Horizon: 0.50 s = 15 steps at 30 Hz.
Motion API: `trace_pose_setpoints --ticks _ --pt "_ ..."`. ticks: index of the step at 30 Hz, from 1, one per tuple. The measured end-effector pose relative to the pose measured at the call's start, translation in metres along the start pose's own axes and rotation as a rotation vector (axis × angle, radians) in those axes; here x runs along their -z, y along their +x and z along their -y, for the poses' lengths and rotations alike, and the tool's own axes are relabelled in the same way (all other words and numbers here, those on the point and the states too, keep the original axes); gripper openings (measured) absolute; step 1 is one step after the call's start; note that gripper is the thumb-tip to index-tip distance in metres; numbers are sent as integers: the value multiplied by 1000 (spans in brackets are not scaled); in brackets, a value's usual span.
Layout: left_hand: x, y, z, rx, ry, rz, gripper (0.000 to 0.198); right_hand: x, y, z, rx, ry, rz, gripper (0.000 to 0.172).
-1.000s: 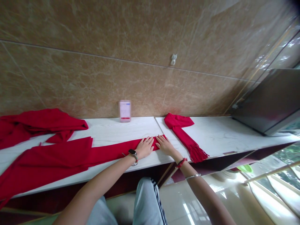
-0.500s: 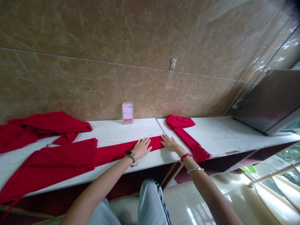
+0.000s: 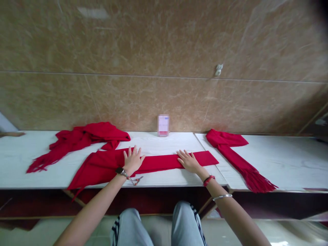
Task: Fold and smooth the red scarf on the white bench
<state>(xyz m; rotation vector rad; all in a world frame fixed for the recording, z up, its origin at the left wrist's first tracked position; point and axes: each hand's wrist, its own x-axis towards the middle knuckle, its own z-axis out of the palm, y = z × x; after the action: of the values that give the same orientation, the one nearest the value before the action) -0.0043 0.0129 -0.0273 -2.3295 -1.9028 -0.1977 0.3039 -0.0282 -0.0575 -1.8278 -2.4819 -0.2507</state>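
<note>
A long red cloth [image 3: 161, 163] lies across the white tabletop. Its right part is a flat, narrow strip; its left part is wider, with a thin strip hanging over the front edge. My left hand [image 3: 132, 162] rests with fingers spread where the wide part meets the strip. Farther right, my right hand [image 3: 189, 162] lies flat on the strip, short of its right end. Neither hand grips anything. Behind and left lies a crumpled red fringed scarf [image 3: 102, 134]. Right of the strip is another red fringed scarf [image 3: 234, 160], bent over on itself.
A phone with a blurred screen [image 3: 163, 125] stands against the brown tiled wall [image 3: 153, 99]. A small white cat-shaped piece [image 3: 218, 70] is fixed on the wall. The white table [image 3: 151, 141] has a seam between two boards and dark open shelves below its front edge.
My view has turned left, so things sit farther right. My left hand has slid left along the cloth, and the strip's right end now shows beyond my right hand. My hands are farther apart.
</note>
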Motion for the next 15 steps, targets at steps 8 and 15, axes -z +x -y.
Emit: trace_pose_setpoints --ticks 8,15 --pt "-15 8 27 143 -190 163 60 -29 -3 -57 2 -45 -72 44" --pt "-8 3 56 -31 -161 -79 44 -49 3 -95 38 -93 -119 43"
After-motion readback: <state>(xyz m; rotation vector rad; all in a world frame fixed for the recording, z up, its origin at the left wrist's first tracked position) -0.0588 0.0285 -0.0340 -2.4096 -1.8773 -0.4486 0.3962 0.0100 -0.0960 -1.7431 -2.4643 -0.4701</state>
